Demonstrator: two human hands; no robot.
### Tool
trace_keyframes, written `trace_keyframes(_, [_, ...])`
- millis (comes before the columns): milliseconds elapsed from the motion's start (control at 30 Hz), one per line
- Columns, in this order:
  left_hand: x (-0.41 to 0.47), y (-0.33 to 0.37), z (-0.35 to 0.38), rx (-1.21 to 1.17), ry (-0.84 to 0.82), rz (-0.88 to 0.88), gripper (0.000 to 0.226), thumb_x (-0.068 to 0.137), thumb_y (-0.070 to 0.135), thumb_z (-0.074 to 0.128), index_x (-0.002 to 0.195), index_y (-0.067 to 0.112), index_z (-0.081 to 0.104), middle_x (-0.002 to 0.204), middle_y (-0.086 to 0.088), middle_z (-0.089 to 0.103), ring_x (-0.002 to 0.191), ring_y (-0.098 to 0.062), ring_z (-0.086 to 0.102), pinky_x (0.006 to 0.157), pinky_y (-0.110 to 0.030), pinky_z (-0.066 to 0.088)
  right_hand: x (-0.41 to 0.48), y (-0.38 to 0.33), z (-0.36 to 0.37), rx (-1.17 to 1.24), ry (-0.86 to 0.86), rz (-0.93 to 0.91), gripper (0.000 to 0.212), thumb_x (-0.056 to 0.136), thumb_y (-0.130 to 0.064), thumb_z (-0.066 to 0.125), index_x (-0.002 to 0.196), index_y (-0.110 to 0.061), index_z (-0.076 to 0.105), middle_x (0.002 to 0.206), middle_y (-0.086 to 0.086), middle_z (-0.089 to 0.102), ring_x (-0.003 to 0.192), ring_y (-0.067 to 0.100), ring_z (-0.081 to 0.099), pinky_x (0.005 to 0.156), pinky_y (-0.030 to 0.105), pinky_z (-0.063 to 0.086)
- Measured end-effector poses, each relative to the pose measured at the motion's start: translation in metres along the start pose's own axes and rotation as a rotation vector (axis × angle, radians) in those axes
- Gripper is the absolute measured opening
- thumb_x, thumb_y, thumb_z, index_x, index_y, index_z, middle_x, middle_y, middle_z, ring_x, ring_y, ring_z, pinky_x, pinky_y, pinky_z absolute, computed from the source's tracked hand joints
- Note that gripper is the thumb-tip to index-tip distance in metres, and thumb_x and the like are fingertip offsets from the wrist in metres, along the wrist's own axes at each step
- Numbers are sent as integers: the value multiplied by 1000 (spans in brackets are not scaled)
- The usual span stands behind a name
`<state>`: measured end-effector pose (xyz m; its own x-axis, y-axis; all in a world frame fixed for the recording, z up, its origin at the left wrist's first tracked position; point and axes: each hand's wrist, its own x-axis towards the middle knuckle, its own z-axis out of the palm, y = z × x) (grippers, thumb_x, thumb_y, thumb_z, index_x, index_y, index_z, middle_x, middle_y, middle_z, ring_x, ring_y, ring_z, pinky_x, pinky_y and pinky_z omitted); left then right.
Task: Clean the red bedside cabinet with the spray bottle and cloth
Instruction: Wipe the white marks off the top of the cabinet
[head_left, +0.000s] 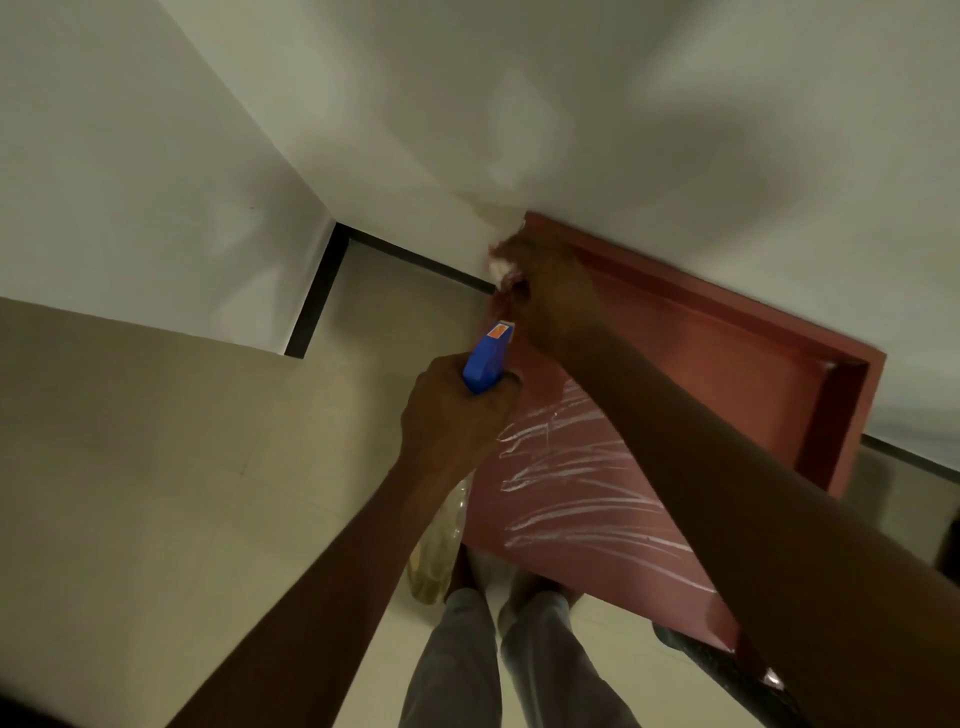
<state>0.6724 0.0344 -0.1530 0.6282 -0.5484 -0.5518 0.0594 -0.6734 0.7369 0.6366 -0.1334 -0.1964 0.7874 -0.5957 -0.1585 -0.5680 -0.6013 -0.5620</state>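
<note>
Your left hand is clenched around the neck of the spray bottle, its blue head pointing toward the wall and its clear body hanging below your wrist, beside the cabinet's left edge. Your right hand is bunched around the cloth, pressing it at the far left corner of the red bedside cabinet; white wet streaks cross the cabinet's near top; the cabinet stands against the wall, on the pale tiled floor.

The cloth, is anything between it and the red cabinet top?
Nothing visible. The right hand presses the cloth straight onto the far corner of the red bedside cabinet. The left hand keeps the spray bottle off to the side.
</note>
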Motion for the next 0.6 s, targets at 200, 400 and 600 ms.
trace_keyframes(200, [-6,1,-5,14,10,-1,26,93,34,74,74,23,59,63,-6,59,60,-26,60,74,-56,62,-79,-22,25,137,-123,-171,27,102,-4,50,105,22,58,88,34,54,75,32,52,69,22,49])
trace_keyframes(400, [-15,-3,-11,19,-10,-42,36,86,42,74,75,10,62,59,-18,59,56,-34,62,72,-58,63,-59,1,19,104,-156,-176,36,91,-3,67,125,-13,72,127,8,69,117,24,62,104,35,48])
trace_keyframes(600, [-32,-15,-22,36,6,-44,46,74,47,65,81,2,64,71,-29,65,66,-51,65,68,-62,60,19,31,-8,72,58,-119,32,92,-14,63,121,-7,75,124,13,71,118,31,66,107,43,49])
